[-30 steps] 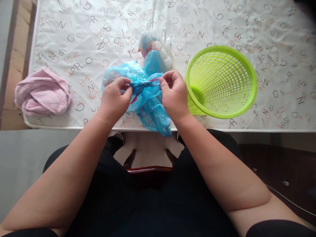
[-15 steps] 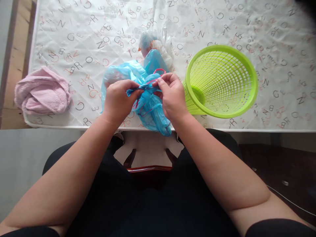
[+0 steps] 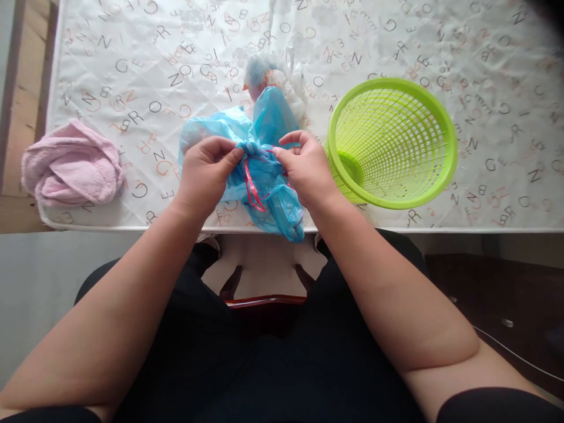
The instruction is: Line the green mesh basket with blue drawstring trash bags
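Note:
A blue plastic bag (image 3: 275, 205) with a red drawstring (image 3: 252, 191) lies bunched at the table's front edge, its lower end reaching over the edge. At the gathered neck, my left hand (image 3: 207, 167) pinches the twisted plastic between thumb and index finger. Opposite it, my right hand (image 3: 308, 167) closes thumb and fingertips on the other side of the neck, by the red string. A loop of the string hangs down between the hands. Behind the bag lie clear, crumpled plastic bags (image 3: 288, 88) with something bluish and orange among them.
A lime-green mesh basket (image 3: 392, 202) lies tipped on its side at the right, mouth facing me. A folded pink towel (image 3: 73, 167) rests at the left table edge. The white tablecloth (image 3: 145, 70) has printed letters. A chair edge (image 3: 267, 301) shows below.
The red string loop has gone from above the bag's neck to hanging below it. Both hands have shifted their pinch slightly, and more of the knotted neck shows between them.

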Tool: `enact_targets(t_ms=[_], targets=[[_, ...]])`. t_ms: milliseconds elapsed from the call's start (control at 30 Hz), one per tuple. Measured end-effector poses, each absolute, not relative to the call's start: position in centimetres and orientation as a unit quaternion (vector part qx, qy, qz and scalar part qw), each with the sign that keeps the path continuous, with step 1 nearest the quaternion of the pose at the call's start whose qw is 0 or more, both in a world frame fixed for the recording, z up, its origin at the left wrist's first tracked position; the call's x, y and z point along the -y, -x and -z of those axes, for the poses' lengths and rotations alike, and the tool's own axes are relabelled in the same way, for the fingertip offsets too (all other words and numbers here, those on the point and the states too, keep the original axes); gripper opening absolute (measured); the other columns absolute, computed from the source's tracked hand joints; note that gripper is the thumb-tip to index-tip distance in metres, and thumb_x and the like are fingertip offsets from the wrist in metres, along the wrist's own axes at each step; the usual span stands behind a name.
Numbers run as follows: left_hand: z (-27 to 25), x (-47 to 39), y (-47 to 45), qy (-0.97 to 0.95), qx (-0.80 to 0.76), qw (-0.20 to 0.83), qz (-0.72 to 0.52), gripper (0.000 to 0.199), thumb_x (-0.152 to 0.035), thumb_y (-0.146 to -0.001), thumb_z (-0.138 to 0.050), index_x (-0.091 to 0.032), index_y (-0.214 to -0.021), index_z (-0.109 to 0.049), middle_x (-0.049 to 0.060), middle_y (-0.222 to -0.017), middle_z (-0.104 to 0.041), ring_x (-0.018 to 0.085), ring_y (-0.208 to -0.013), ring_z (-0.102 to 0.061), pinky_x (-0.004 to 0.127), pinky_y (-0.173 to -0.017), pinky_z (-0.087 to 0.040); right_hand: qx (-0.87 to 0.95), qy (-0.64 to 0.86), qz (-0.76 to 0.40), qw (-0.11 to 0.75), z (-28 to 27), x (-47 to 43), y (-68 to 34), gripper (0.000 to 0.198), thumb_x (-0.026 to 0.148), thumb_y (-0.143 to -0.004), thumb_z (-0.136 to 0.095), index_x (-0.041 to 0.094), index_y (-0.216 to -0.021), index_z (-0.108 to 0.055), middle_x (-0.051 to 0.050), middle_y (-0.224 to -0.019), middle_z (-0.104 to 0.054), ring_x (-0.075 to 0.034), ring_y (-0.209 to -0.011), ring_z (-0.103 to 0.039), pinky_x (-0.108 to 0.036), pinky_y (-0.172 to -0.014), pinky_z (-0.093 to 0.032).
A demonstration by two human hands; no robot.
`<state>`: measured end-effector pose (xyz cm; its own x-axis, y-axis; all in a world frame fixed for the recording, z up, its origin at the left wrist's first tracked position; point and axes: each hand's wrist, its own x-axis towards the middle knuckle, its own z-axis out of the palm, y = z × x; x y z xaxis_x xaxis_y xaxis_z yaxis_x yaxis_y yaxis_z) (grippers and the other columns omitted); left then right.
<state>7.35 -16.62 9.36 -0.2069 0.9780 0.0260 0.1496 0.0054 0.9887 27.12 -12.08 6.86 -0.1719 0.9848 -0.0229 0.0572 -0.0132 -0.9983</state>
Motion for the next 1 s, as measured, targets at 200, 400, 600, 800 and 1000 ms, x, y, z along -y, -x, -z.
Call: enact_targets(t_ms=[200, 400, 600, 800, 1000], targets=[[-9.4, 17.0, -8.0, -0.454, -0.514, 0.505, -0.524, 0.039, -0.055, -0.079, -0.095, -0.023, -0.088, -0.075, 0.003, -0.085, -0.076, 0.019, -0.083, -0.075, 0.029, -0.07, -0.061, 0.538, 0.585, -0.501, 0.342, -9.7, 13.2, -26.4, 0.018, 0.022, -0.089, -0.072, 0.025, -0.099, -0.059, 0.001, -0.082, -0.057, -0.018, -0.085, -0.062, -0.033, -0.08, -0.054], [-9.4, 17.3, -8.4, -0.458, -0.522, 0.515, -0.503, 0.039, -0.059, -0.083, -0.091, -0.024, -0.091, -0.076, 0.003, -0.086, -0.077, 0.019, -0.081, -0.075, 0.03, -0.07, -0.062, 0.424, 0.609, -0.602, 0.292, -9.4, 13.1, -25.9, 0.021, 0.02, -0.088, -0.064, 0.024, -0.108, -0.059, -0.004, -0.096, -0.067, -0.018, -0.087, -0.065, -0.034, -0.076, -0.057], [-9.5, 16.7, -7.8, -0.561, -0.6, 0.366, -0.437, 0.025, -0.045, -0.087, -0.089, -0.022, -0.086, -0.079, 0.002, -0.08, -0.076, 0.017, -0.077, -0.07, 0.029, -0.07, -0.058, 0.697, 0.481, -0.377, 0.375, -11.2, 14.0, -26.8, 0.016, 0.035, -0.102, -0.063, 0.025, -0.115, -0.066, -0.008, -0.124, -0.065, -0.024, -0.12, -0.06, -0.042, -0.102, -0.053], [-10.1, 17.2, -7.6, -0.616, -0.629, 0.278, -0.384, 0.004, -0.028, -0.085, -0.086, -0.025, -0.087, -0.084, 0.003, -0.091, -0.081, 0.021, -0.09, -0.074, 0.034, -0.088, -0.061, 0.731, 0.452, -0.416, 0.298, -11.0, 13.4, -27.2, 0.011, 0.026, -0.1, -0.068, 0.022, -0.091, -0.063, -0.003, -0.092, -0.066, -0.02, -0.095, -0.061, -0.037, -0.09, -0.051], [-10.3, 17.0, -7.0, -0.579, -0.647, 0.277, -0.411, 0.001, -0.024, -0.09, -0.08, -0.025, -0.089, -0.081, 0.002, -0.089, -0.078, 0.02, -0.087, -0.072, 0.035, -0.087, -0.059, 0.706, 0.524, -0.349, 0.326, -9.5, 12.1, -28.0, 0.013, 0.022, -0.103, -0.06, 0.022, -0.091, -0.057, -0.004, -0.094, -0.065, -0.019, -0.093, -0.061, -0.04, -0.095, -0.049]])
